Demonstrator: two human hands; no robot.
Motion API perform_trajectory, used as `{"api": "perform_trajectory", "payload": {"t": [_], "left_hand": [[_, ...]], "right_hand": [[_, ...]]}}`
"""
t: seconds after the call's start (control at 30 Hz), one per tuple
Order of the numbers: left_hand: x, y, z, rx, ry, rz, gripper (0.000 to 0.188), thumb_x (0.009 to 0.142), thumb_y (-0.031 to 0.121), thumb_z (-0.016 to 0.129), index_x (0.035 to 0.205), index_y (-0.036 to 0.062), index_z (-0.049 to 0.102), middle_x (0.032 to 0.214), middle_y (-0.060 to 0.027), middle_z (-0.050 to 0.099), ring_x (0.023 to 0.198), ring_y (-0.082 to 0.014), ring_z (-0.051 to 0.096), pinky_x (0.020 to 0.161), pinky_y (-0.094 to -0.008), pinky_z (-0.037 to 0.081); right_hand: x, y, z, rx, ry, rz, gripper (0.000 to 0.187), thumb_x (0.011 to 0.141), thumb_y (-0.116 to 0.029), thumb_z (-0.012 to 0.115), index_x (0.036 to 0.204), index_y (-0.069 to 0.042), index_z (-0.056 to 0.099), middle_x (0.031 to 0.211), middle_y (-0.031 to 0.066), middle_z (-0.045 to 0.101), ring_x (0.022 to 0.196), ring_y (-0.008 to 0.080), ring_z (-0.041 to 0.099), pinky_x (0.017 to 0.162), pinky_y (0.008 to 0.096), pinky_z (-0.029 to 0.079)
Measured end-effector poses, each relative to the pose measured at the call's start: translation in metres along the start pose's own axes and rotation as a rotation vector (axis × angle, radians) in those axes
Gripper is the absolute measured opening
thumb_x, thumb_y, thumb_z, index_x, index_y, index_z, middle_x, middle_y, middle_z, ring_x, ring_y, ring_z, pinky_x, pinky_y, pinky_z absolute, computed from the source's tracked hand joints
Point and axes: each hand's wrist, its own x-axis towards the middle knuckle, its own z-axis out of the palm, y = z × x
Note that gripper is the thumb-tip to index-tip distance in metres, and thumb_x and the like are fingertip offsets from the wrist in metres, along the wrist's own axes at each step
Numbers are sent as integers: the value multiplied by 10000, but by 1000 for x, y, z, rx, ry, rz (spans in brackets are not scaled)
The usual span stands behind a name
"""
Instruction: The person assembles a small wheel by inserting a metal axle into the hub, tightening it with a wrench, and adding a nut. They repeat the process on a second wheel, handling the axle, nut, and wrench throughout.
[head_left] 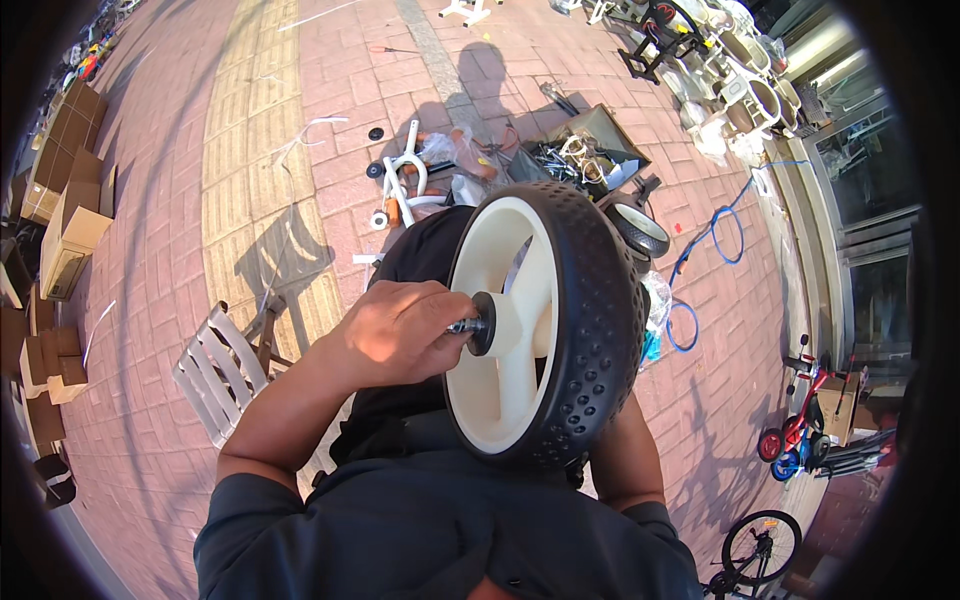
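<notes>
A wheel (590, 370) with a black knobbly tyre and cream spokes stands upright at my lap, its open side turned to the left. My left hand (405, 335) is closed at its hub, with thumb and fingers pinching a small shiny metal piece (463, 326). That piece sits against the black round hub cap (484, 324); its exact kind is hard to make out. On the other side of the wheel my right forearm (628, 455) reaches up, and the tyre hides my right hand.
White frame tubes (408, 165) and plastic bags lie on the brick paving ahead. Beside them sits an open box of metal parts (585, 150). A smaller wheel (638, 230) is just past the big one. A slatted chair (222, 370) stands left, cardboard boxes (75, 235) farther left.
</notes>
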Motion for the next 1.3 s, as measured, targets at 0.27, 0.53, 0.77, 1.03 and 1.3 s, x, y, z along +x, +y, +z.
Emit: {"api": "perform_trajectory", "payload": {"t": [0.27, 0.53, 0.77, 1.03, 1.3], "left_hand": [[-37, -8, -11, 113, -254, -298, 390, 735, 28, 730, 1112, 10, 632, 910, -140, 680, 774, -330, 683, 647, -380, 551], [-50, -5, -10, -147, -194, -440, 388, 785, 216, 763, 1112, 36, 659, 982, -146, 684, 810, -351, 685, 677, -398, 554], [-35, -3, -10, 61, -247, -226, 329, 777, 71, 716, 1098, 36, 655, 848, -125, 669, 694, -319, 665, 586, -371, 528], [-32, -2, -6, 43, -188, -202, 325, 768, 24, 674, 1093, 29, 657, 787, -122, 659, 654, -307, 656, 569, -364, 518], [-29, 5, -8, -22, -173, -310, 287, 779, -17, 662, 1061, 33, 668, 835, -129, 688, 708, -286, 695, 624, -331, 548]], "right_hand": [[8, 3, 22, -378, -82, -23, 260, 1038, -276, 542, 969, -28, 575, 674, 93, 572, 602, 242, 597, 588, 339, 464], [12, -3, 27, -371, -149, 13, 305, 1028, -309, 536, 904, -33, 578, 724, 140, 572, 657, 348, 601, 597, 406, 459], [9, 0, 21, -490, -175, -62, 250, 1013, -249, 543, 896, -28, 540, 782, 161, 579, 725, 409, 599, 625, 458, 465], [6, 15, 16, -687, -143, -240, 203, 948, -212, 630, 893, -44, 529, 763, 144, 562, 686, 392, 592, 578, 472, 462], [5, 16, 12, -716, -77, -273, 258, 920, -282, 680, 877, -47, 584, 757, 121, 584, 674, 361, 614, 550, 438, 470]]}}
